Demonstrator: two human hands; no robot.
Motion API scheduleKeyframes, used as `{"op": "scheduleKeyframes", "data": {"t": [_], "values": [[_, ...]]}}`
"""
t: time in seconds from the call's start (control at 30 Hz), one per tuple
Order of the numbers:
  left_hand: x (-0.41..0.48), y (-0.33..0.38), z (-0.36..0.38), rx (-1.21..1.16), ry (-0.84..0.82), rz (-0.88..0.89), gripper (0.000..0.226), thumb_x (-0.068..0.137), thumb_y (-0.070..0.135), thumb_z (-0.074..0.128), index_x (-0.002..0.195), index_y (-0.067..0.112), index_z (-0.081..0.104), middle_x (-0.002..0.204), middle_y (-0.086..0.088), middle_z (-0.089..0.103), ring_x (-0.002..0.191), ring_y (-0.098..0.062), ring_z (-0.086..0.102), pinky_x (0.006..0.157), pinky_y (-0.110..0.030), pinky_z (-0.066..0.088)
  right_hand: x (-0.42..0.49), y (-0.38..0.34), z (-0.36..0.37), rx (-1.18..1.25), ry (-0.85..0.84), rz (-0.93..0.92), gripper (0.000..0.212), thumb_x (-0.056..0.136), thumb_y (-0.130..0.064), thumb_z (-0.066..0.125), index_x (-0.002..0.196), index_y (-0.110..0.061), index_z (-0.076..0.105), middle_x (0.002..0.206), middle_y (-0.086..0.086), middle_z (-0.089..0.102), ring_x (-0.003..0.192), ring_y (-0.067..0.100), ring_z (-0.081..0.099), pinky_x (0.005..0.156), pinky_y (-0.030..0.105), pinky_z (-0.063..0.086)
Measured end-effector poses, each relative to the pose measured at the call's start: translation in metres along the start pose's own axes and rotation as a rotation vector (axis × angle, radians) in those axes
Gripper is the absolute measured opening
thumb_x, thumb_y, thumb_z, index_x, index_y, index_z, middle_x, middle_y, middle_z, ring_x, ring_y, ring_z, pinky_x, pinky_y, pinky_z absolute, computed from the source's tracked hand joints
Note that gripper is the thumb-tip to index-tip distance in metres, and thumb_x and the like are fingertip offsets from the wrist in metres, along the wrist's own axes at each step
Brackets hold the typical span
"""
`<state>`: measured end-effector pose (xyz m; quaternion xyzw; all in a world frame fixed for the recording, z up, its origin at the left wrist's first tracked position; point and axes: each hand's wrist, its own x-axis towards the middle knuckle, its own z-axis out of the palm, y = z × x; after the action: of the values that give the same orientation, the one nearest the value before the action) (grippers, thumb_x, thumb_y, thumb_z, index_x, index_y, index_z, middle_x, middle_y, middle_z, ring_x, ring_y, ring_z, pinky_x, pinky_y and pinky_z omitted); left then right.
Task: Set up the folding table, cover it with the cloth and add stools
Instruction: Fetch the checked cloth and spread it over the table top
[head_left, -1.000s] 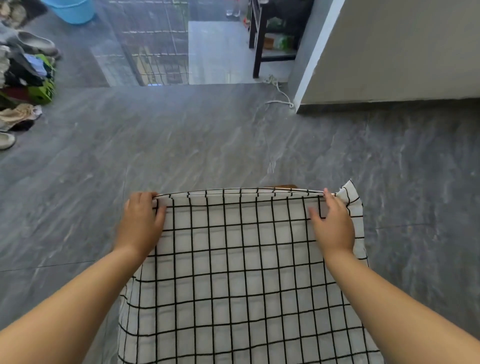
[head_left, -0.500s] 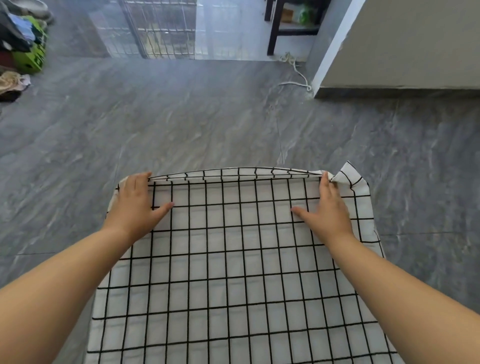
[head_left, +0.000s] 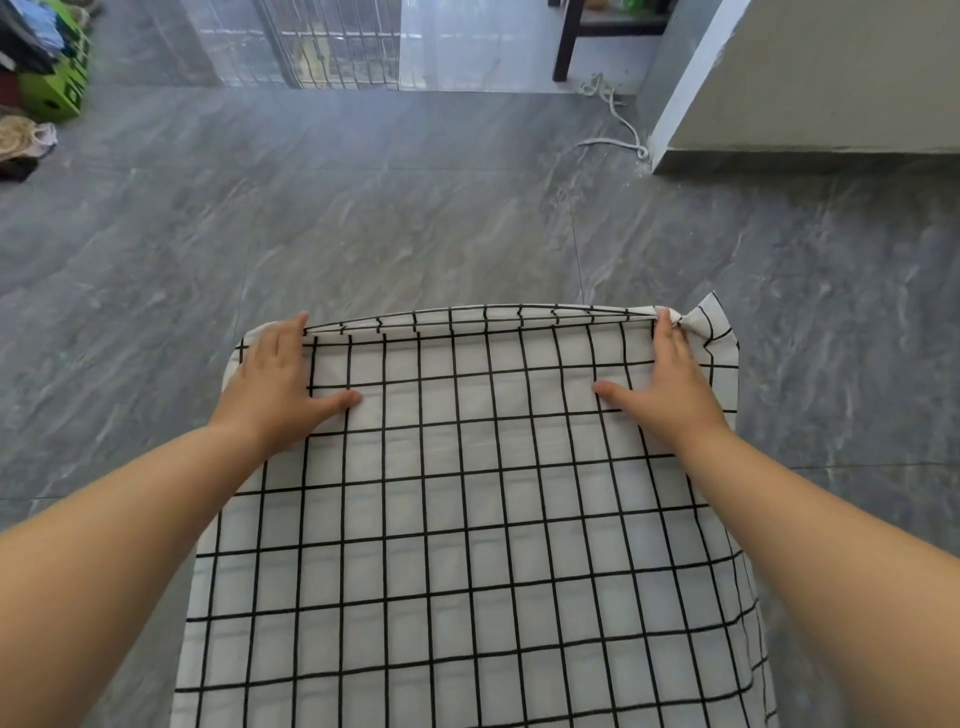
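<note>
Grey tiled floor (head_left: 363, 234) around; checked cloth (head_left: 467, 519) draped over table, left hand (head_left: 280, 384) and right hand (head_left: 670, 384) flat, fingers spread, pinning far corners, likely smoothing it square.

Checked cloth (head_left: 467, 519) covers the table top, lower centre. Grey tiled floor (head_left: 363, 234) around it; white cord (head_left: 618, 119) upper right.

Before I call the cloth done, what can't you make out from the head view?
- Table: fully under the checked cloth; no top or legs show.
- Cloth's near end: cut off by the bottom edge.
- Far right corner: bunched, its hang unclear.
- Stools: none in view.
- Left hand, right hand: flat on the cloth.
</note>
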<state>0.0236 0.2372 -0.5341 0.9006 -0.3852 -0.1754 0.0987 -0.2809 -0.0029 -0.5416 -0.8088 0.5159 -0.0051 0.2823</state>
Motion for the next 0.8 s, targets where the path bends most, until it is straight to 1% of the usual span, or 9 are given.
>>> {"op": "scheduleKeyframes", "data": {"t": [0.13,0.23,0.33,0.4,0.47,0.53,0.57,0.67,0.8], "values": [[0.012,-0.006,0.0,-0.013,-0.011,0.004,0.11,0.069,0.057,0.071,0.149,0.014,0.011,0.153,-0.011,0.022,0.142,-0.027,0.017,0.116,-0.047,0.017,0.008,-0.002,0.0,0.013,0.0,-0.006,0.111,0.077,-0.048,0.07,0.152,-0.018,-0.007,0.161,-0.002,-0.002,0.147,0.014,-0.002,0.118,0.043,0.015],[0.013,-0.007,0.001,-0.008,-0.038,0.017,0.111,0.071,0.057,0.07,0.151,0.015,0.005,0.158,-0.006,0.007,0.145,-0.024,0.009,0.117,-0.044,0.014,0.008,-0.002,0.002,0.048,-0.004,0.037,0.115,0.077,-0.05,0.07,0.151,-0.019,-0.011,0.161,0.001,-0.001,0.147,0.015,-0.002,0.118,0.045,0.015],[0.0,-0.002,0.001,0.038,0.089,0.1,0.105,0.075,0.049,0.071,0.151,0.014,0.007,0.159,-0.006,0.003,0.144,-0.027,0.011,0.115,-0.047,0.016,-0.002,-0.004,0.008,0.064,0.087,0.061,0.117,0.076,-0.052,0.07,0.15,-0.021,-0.016,0.161,0.003,0.0,0.148,0.019,0.001,0.118,0.048,0.011],[-0.014,0.003,0.006,0.114,0.174,0.219,0.093,0.079,0.042,0.069,0.149,0.011,0.016,0.157,-0.011,0.013,0.142,-0.03,0.016,0.114,-0.05,0.017,-0.018,-0.008,0.013,0.018,0.214,0.028,0.11,0.08,-0.048,0.068,0.151,-0.018,-0.01,0.161,0.006,0.005,0.147,0.021,0.005,0.117,0.044,0.01],[-0.027,0.009,0.015,0.19,0.15,0.301,0.082,0.084,0.041,0.063,0.147,0.011,0.022,0.155,-0.012,0.019,0.142,-0.03,0.018,0.113,-0.053,0.016,-0.037,-0.013,0.02,-0.069,0.294,-0.104,0.09,0.086,-0.043,0.061,0.152,-0.014,0.008,0.159,0.01,0.012,0.147,0.024,0.01,0.118,0.044,0.012],[-0.033,0.015,0.025,0.247,0.043,0.276,0.072,0.091,0.05,0.047,0.149,0.016,0.02,0.158,-0.008,0.014,0.145,-0.025,0.009,0.115,-0.052,0.009,-0.05,-0.018,0.03,-0.202,0.238,-0.261,0.069,0.09,-0.048,0.047,0.148,-0.016,0.026,0.157,0.01,0.019,0.146,0.026,0.012,0.118,0.048,0.013],[-0.033,0.016,0.029,0.262,-0.011,0.238,0.07,0.093,0.054,0.037,0.15,0.02,0.016,0.159,-0.004,0.009,0.146,-0.021,0.002,0.116,-0.05,0.004,-0.053,-0.019,0.035,-0.277,0.163,-0.308,0.068,0.09,-0.053,0.037,0.148,-0.019,0.027,0.158,0.009,0.017,0.147,0.026,0.008,0.118,0.048,0.01],[-0.022,0.016,0.032,0.228,-0.025,0.168,0.072,0.091,0.06,0.026,0.151,0.025,0.006,0.159,0.001,-0.004,0.145,-0.016,-0.01,0.116,-0.048,-0.001,-0.047,-0.025,0.04,-0.435,0.012,-0.344,0.074,0.089,-0.064,0.016,0.152,-0.027,0.01,0.161,0.003,-0.002,0.147,0.023,-0.013,0.117,0.049,-0.005],[-0.013,0.01,0.033,0.258,-0.062,0.111,0.079,0.085,0.069,0.012,0.151,0.027,-0.002,0.158,0.002,-0.014,0.144,-0.017,-0.015,0.115,-0.049,-0.003,-0.028,-0.022,0.032,-0.46,-0.051,-0.209,0.073,0.092,-0.063,0.016,0.152,-0.028,-0.004,0.16,0.002,-0.015,0.145,0.023,-0.021,0.116,0.052,-0.007]]}}
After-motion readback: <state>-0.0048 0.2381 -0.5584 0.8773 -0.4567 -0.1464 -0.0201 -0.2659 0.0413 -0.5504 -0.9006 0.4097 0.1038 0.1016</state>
